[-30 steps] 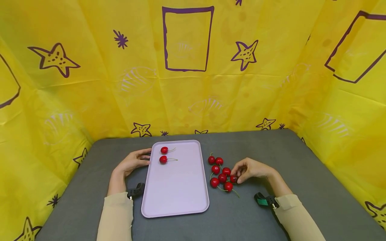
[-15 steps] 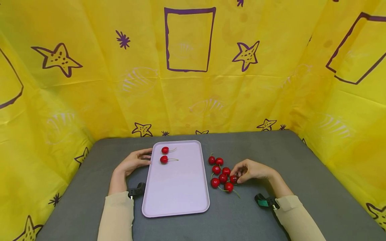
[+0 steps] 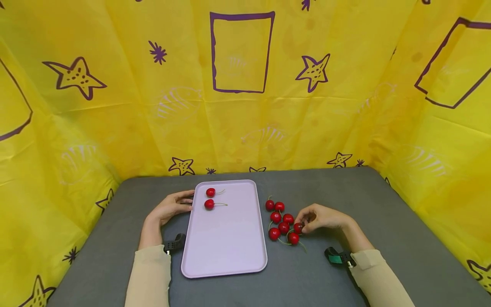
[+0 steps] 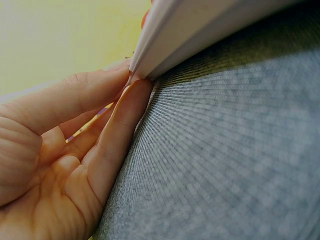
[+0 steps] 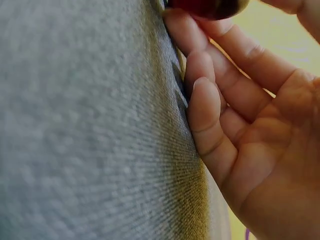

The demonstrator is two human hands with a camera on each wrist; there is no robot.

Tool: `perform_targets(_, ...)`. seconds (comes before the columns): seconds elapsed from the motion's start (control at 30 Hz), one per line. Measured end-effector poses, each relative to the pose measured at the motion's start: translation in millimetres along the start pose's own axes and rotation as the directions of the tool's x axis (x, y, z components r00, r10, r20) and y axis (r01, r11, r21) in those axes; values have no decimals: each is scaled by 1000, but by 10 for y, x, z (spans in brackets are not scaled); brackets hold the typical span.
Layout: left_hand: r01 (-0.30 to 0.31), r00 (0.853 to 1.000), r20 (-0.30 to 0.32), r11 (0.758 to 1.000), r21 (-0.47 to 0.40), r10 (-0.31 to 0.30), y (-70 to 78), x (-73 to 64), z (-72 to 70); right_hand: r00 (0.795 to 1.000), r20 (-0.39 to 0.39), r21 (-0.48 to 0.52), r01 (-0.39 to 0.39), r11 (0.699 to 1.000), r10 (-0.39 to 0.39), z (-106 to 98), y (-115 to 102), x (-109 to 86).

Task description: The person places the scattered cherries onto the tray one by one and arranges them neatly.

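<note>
In the head view, my right hand (image 3: 321, 218) pinches a dark red cherry (image 3: 298, 228) at the right side of a loose cluster of cherries. The right wrist view shows the cherry (image 5: 212, 6) at its top edge, touching the fingertips, with the other fingers curled close to the cloth. My left hand (image 3: 168, 208) rests at the left edge of a pale lilac tray (image 3: 224, 243), its fingers fairly straight. Close up in the left wrist view, those fingertips touch the tray's rim (image 4: 172, 37). Two stemmed cherries, an upper one (image 3: 210, 192) and a lower one (image 3: 209, 204), lie in the tray's far left corner.
Several more cherries (image 3: 275, 217) with green stems lie between the tray and my right hand. Grey cloth (image 3: 318, 281) covers the table. A yellow patterned curtain (image 3: 238, 128) hangs behind and at both sides.
Near my right fingers, the front cherry of the cluster has shifted slightly right, and a stem now curves beside it. My right hand has barely moved. The left hand stays at the tray.
</note>
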State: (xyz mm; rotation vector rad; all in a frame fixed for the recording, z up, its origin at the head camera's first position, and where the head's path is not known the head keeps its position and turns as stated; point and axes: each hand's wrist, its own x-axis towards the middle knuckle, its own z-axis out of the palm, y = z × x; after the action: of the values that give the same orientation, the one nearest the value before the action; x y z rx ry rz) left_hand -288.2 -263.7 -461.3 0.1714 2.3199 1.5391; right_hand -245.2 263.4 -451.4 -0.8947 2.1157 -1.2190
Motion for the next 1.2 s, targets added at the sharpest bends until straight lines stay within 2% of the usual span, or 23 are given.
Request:
perform_targets(0.2, 3, 1000, -2, 1000, -3, -3, 7, -2, 9, 1000, -7, 97, -4, 995, 5, -32, 36, -27)
perform_targets(0.47, 4, 1000, -1, 1000, -7, -4, 1, -2, 6, 995, -79, 135, 69, 988, -59, -82, 47, -68)
perform_targets(0.67, 4, 1000, 1, 1000, -9, -4, 5, -3, -1, 984, -141, 241, 140, 960, -108, -125, -11, -77)
perform_targets(0.8, 4, 1000, 1, 1000, -8, -4, 9, -5, -5, 976, -180, 252, 167, 953, -123, -157, -51, -72)
perform_targets(1.0, 8, 1000, -3, 1000, -5, -8, 20, -8, -4, 968, -246, 216, 109, 970, -53, -173, -116, -21)
perform_targets(1.2, 12, 1000, -3, 1000, 2, -12, 20, -7, 4, 939, -341, 268, 45, 962, 51, -133, -216, 52)
